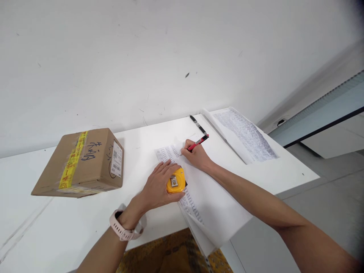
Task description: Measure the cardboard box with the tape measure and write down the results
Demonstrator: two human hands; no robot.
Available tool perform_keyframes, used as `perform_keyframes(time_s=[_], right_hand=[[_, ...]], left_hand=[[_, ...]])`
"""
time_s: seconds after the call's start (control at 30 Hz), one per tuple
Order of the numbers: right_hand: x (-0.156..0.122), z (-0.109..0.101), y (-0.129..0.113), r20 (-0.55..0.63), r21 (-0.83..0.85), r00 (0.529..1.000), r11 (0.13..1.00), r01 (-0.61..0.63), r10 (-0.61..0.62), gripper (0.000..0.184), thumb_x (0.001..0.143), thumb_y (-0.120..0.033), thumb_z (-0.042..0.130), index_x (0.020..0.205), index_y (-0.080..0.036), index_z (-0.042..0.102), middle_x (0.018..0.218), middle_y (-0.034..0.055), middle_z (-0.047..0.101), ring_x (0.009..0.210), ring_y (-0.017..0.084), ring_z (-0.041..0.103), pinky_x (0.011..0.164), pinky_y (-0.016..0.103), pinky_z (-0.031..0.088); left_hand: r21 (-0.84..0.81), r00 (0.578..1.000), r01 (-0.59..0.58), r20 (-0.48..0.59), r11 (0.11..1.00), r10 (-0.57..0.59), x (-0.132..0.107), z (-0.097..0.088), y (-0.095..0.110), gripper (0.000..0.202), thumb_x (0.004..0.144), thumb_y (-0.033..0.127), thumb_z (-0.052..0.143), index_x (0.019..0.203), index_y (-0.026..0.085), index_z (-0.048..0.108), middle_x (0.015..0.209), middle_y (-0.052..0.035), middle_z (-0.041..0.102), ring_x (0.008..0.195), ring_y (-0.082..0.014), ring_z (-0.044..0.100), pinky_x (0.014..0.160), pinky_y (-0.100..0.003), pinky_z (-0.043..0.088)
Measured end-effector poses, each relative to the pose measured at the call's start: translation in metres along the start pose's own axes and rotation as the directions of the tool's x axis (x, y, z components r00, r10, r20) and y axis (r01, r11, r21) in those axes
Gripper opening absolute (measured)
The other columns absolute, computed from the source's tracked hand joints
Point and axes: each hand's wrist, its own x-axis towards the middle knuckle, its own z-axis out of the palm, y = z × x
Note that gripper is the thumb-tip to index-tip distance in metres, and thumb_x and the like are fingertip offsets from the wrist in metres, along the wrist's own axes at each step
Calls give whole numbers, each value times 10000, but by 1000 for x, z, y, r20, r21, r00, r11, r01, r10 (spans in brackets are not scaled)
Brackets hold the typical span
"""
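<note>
My left hand (159,184) rests on a stack of printed sheets (210,204) and holds a yellow tape measure (175,181) against the paper. My right hand (196,155) grips a red pen (198,143) with its tip on the top of the sheet, where rows of handwriting run. A pale pink watch sits on my left wrist. The sheets overhang the white table's (57,227) front edge.
A taped cardboard box (82,163) with a yellow strip and a label sits at the left. A black pen (198,124) lies behind my right hand. More written sheets (241,134) lie at the right end. A white wall stands behind the table.
</note>
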Motion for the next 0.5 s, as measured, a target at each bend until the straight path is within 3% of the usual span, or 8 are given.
perform_keyframes(time_s=[0.1, 0.2, 0.3, 0.5], right_hand=[[3, -7, 2, -40, -22, 998, 999, 46, -47, 213, 817, -314, 578, 685, -231, 432, 641, -33, 460, 607, 143, 423, 572, 289, 339], [7, -18, 10, 47, -228, 973, 946, 230, -225, 61, 868, -287, 556, 893, -233, 569, 841, 27, 593, 768, 190, 533, 679, 324, 417], [11, -24, 21, 178, -394, 915, 825, 404, -363, 234, 871, -163, 496, 1026, -260, 642, 989, 69, 623, 948, 244, 546, 791, 374, 438], [16, -16, 29, 186, -538, 887, 712, 451, -422, 581, 813, 23, 361, 1263, -240, 618, 1074, 110, 655, 945, 260, 543, 833, 417, 441]], left_hand=[[-3, 1000, 0, -1, 1000, 0, 0, 0, 0, 730, 756, 443, 721, 1402, 250, 441, 1461, -87, 545, 1448, -330, 359, 1219, -526, 227], [-4, 1000, -4, -5, 1000, 4, 0, 1, -1, 735, 757, 449, 723, 1403, 244, 437, 1461, -92, 545, 1448, -329, 358, 1218, -526, 228], [-7, 1000, -1, -4, 1000, 1, 0, 0, 0, 728, 761, 449, 723, 1399, 247, 439, 1460, -87, 545, 1450, -324, 356, 1220, -524, 226], [-23, 1000, 23, 8, 999, -22, 1, 0, 0, 738, 745, 445, 739, 1382, 217, 447, 1459, -111, 541, 1452, -328, 351, 1218, -528, 221]])
